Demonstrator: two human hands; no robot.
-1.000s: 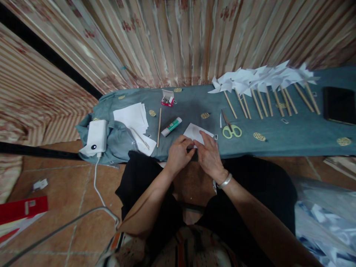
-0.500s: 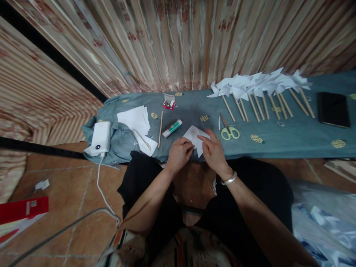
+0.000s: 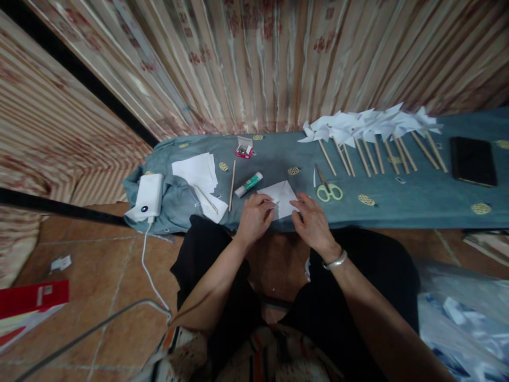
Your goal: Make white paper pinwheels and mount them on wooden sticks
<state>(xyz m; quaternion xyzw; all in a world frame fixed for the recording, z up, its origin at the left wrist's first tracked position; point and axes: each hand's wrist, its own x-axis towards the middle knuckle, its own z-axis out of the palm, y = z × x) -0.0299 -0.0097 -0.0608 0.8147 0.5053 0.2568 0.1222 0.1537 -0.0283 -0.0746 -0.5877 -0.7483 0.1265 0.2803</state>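
Note:
A cut sheet of white paper (image 3: 281, 197) lies at the cloth's front edge, between my two hands. My left hand (image 3: 254, 215) has its thumb and fingers closed on the paper's left side. On the right side, my right hand (image 3: 314, 220), with a silver bangle at the wrist, pinches the paper's edge between thumb and fingers. Slits and a raised flap show near the paper's middle. A glue stick (image 3: 248, 184) lies just beyond my left hand. Scissors with light green handles (image 3: 329, 191) lie beyond my right hand.
Several white paper pinwheels on wooden sticks (image 3: 369, 124) lie in a row at the right, beside a black case (image 3: 473, 161). Leftward are a wooden stick (image 3: 232, 185), a small open box of pins (image 3: 244, 149), stacked paper (image 3: 194, 171), a pen (image 3: 205, 200) and a white power bank (image 3: 148, 196).
The paper has turned and lies flatter. My right hand has moved from over the paper to its right edge, its fingers closing there. My left hand keeps its hold.

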